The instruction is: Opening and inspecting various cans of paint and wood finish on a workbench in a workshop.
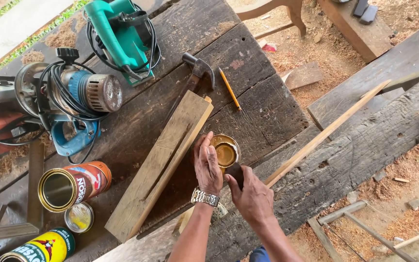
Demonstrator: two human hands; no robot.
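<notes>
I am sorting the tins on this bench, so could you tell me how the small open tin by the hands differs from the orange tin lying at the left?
The small open tin stands upright, mouth up, showing brownish contents; the orange tin lies on its side, mouth facing left, its inside looking bare. The small tin looks shorter and sits against the left hand, with the right hand close by; the orange tin lies untouched. Both are round, open metal tins on the wooden bench.

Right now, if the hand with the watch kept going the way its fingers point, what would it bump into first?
Probably the small open tin. The left hand points up the table, fingertips already at the tin's rim. Further on lies the pencil, though depth is hard to judge.
</notes>
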